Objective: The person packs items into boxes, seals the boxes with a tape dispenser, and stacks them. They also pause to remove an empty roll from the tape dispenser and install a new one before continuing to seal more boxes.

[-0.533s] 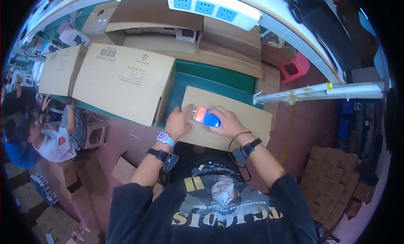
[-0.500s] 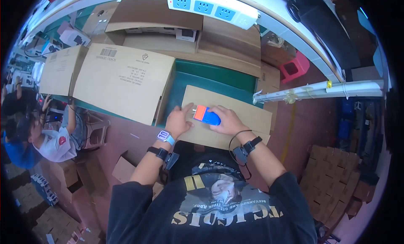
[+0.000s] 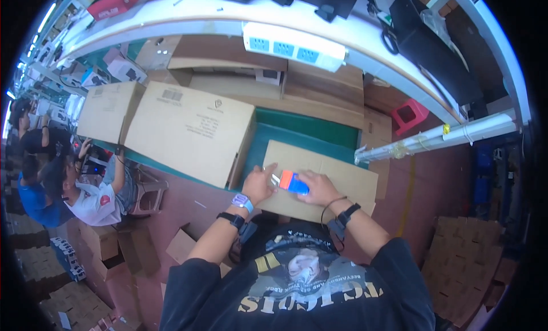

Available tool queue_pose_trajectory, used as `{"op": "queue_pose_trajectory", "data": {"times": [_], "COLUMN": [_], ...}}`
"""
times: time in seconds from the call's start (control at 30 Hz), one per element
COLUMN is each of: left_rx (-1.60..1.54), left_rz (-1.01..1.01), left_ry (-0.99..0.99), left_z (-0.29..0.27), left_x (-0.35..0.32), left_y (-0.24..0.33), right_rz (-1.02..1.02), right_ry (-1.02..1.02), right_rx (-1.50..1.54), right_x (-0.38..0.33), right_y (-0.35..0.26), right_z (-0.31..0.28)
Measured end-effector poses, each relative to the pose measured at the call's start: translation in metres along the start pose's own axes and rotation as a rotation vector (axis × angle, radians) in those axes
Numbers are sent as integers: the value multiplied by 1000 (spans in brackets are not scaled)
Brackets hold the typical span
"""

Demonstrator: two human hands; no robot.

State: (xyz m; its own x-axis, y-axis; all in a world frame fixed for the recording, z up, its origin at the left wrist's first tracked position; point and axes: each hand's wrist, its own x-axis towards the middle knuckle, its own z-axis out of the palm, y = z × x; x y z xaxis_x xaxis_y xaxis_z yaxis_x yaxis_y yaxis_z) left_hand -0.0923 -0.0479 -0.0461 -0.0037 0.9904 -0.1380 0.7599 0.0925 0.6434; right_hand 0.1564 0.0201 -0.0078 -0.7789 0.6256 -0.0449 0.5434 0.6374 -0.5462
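Tipped up now, taking in far more of the white upper shelf [image 3: 171, 14] than half a second ago, and leaving the green tabletop [image 3: 271, 131] lower in view. Hardly any different at the hands, though: still gripping the blue-and-orange tool [image 3: 295, 183] with the right hand [image 3: 321, 189], fingers wrapped around the blue part, orange part facing left. Keeping the left hand [image 3: 258, 184] right beside the tool's pale, shiny end, with thumb and forefinger parted; touching or just short of it, cannot tell. Still at the same step, judging by that.

Holding the tool over the cardboard panel [image 3: 337, 182], near its left edge, with the panel set toward the tabletop's near right corner. A loose sheet or the top of a box? Cannot tell.

On to the containers. Standing at the tabletop's near edge, just left of the panel: a large carton [image 3: 188, 128], with contents out of sight. Then, just beside it and further left, a smaller carton [image 3: 108, 111], also giving nothing away. Toward the tabletop's far edge: an open-fronted brown box [image 3: 234, 88], with a small white box [image 3: 268, 76] inside at the right. Down on the floor [image 3: 182, 202], gaping at the left: an open carton [image 3: 100, 242], too dark inside to read.
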Motion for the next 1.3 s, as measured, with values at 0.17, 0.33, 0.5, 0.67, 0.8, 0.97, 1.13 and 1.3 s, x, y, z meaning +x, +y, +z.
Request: {"op": "queue_pose_trajectory", "data": {"times": [0.17,0.33,0.5,0.67,0.8,0.97,1.13,1.3], "left_rx": [33,27,99,217,294,627,491,578], "left_rz": [-6,-6,-67,-106,-186,301,228,239], "left_ry": [-58,-41,-167,-146,-153,-99,-221,-231], "left_z": [8,-10,3,2,-4,50,119,121], "left_x": [-4,-6,-3,5,0,5,18,19], "left_y": [-1,15,13,20,52,139,211,214], "right_rz": [-7,-90,-39,-70,16,67,39,214], "right_ry": [-31,79,25,7,38,81,-4,-107], "right_rx": [-79,-51,17,46,85,173,163,84], "right_x": [-3,-4,-5,-31,-135,-209,-217,-310], "right_y": [-16,1,6,45,99,129,138,206], "right_z": [-9,-9,1,-24,-71,-86,-121,-157]}}
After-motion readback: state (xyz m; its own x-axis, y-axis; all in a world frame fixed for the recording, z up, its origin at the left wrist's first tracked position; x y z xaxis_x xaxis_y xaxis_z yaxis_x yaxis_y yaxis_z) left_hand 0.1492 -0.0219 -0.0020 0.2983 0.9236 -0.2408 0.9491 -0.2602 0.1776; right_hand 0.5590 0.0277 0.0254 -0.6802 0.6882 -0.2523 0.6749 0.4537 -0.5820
